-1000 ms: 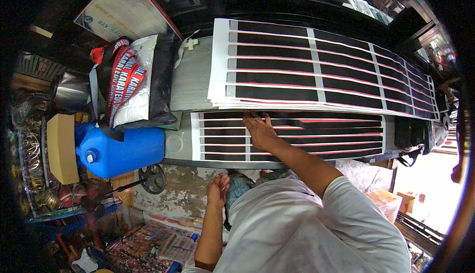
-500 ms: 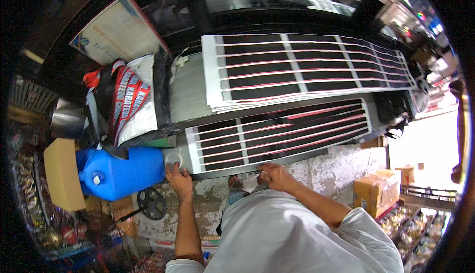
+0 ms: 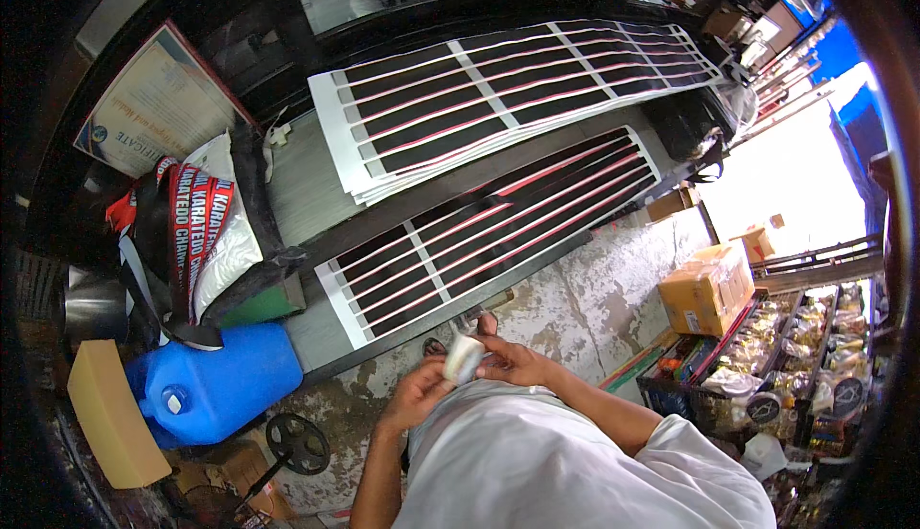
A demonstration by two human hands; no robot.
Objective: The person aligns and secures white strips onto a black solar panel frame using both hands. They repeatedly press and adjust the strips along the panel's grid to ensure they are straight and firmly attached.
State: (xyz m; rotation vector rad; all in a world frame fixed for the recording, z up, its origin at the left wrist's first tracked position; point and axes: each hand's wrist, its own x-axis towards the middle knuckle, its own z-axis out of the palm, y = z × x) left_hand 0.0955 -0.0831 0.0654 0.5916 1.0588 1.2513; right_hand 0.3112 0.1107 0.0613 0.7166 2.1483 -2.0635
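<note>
In front of my body, between my two hands, is a whitish roll of tape (image 3: 464, 359), blurred by motion. My left hand (image 3: 420, 393) grips it from the left side. My right hand (image 3: 516, 362) is closed at its right side, with the fingertips against it. Just beyond my hands, a printed sheet (image 3: 356, 335) with long black strips edged in white and red lies flat on the near part of the grey bench (image 3: 305, 337). A stack of similar striped sheets (image 3: 333, 136) rests on the bench's raised back part.
At the left stand a blue jerrycan (image 3: 225, 385), a tan box (image 3: 115, 414) and a bag with red-and-black ribbons (image 3: 206, 232). A framed certificate (image 3: 158, 98) leans behind them. A black handwheel (image 3: 297, 443) is below. To the right are a cardboard box (image 3: 707, 289) and racks of small packages (image 3: 757, 347).
My left hand has left the bench's edge with the tape roll, which lay there, and has brought it toward my body. My right hand has moved off the sheet's edge to the roll.
</note>
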